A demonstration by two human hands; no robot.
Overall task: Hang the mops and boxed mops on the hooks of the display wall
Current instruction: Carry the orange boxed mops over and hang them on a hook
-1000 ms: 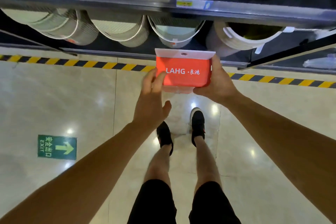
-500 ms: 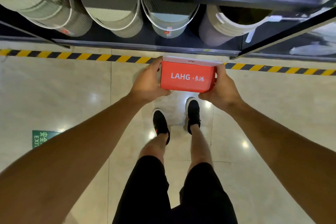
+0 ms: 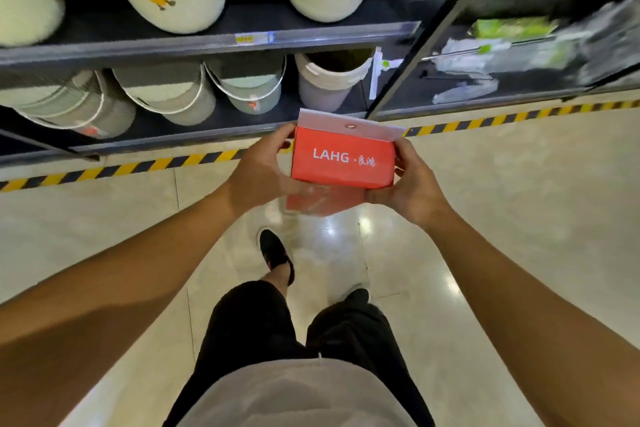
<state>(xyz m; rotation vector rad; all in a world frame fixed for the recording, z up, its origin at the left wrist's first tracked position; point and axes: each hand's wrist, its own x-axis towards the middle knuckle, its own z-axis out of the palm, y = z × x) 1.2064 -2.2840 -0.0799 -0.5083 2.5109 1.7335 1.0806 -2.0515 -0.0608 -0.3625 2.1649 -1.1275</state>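
Note:
A red boxed mop (image 3: 343, 163) printed "LAHG" hangs end-on in front of me, with a clear hanging tab and a small hole at its top. My left hand (image 3: 261, 173) grips its left side, thumb along the upper edge. My right hand (image 3: 410, 184) grips its right side. The box's long lower part is foreshortened below the hands. Packaged mops (image 3: 485, 55) lie blurred on the dark shelf bay at upper right. No hooks show.
Dark shelving (image 3: 207, 42) ahead holds pale buckets (image 3: 249, 87) and bins on two levels. A slanted black upright (image 3: 415, 55) divides the bays. Yellow-black tape (image 3: 138, 166) marks the glossy tiled floor. My legs and black shoes (image 3: 277, 253) are below.
The view has lifted and swung right, bringing the right shelf bay with packaged mops into sight. My feet have shifted into a step. Both hands keep hold of the red box.

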